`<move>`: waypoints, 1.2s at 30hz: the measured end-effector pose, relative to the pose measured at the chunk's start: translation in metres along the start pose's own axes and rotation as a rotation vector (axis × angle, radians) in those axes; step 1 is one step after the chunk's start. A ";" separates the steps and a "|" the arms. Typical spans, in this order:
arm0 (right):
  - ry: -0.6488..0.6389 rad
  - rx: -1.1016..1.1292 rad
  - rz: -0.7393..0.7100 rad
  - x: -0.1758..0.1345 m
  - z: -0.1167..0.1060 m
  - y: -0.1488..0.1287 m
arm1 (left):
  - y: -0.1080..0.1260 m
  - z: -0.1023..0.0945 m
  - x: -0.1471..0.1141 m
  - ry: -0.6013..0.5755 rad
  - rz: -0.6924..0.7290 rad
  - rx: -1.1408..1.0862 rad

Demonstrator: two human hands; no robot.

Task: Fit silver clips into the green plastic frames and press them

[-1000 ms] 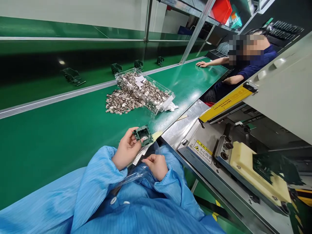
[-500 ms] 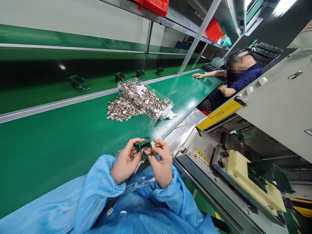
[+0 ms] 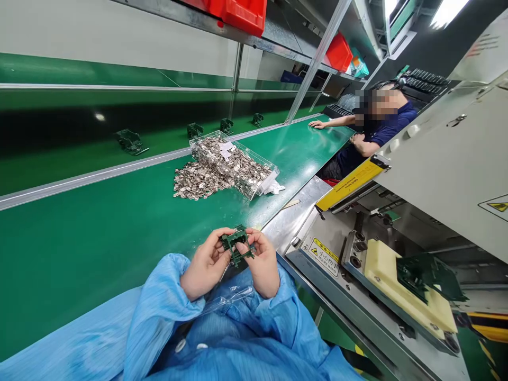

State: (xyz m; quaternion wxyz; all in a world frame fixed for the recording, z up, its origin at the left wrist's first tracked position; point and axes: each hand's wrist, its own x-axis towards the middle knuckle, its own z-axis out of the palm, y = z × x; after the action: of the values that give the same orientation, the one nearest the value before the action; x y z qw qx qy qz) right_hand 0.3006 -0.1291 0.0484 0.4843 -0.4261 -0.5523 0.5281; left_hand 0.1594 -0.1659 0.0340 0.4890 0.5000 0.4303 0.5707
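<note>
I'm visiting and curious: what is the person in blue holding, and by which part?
A small green frame-like part, gripped at opposite sides: left hand on one edge, right hand on the other, its thumb over the middle.

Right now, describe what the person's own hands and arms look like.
The left hand and right hand are ungloved. The left sleeve and right sleeve are long, loose and bright blue, wrinkled and gathered at the wrists; fine lines run through the cloth.
</note>
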 end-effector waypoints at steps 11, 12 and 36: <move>-0.229 -0.295 -0.415 -0.040 -0.079 -0.054 | 0.058 0.025 0.004 -0.430 -0.186 0.041; -0.206 -0.297 -0.449 -0.046 -0.089 -0.059 | 0.066 0.029 0.011 -0.538 -0.223 0.024; 0.765 -0.816 -0.305 -0.087 -0.296 -0.103 | 0.091 0.193 0.085 -0.690 0.158 0.136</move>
State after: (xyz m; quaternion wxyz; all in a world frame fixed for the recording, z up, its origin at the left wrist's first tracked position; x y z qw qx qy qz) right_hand 0.6109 -0.1725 0.1357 0.5168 -0.6544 -0.5520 0.0051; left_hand 0.3368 -0.0956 0.1611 0.5255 0.7264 0.2370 0.3742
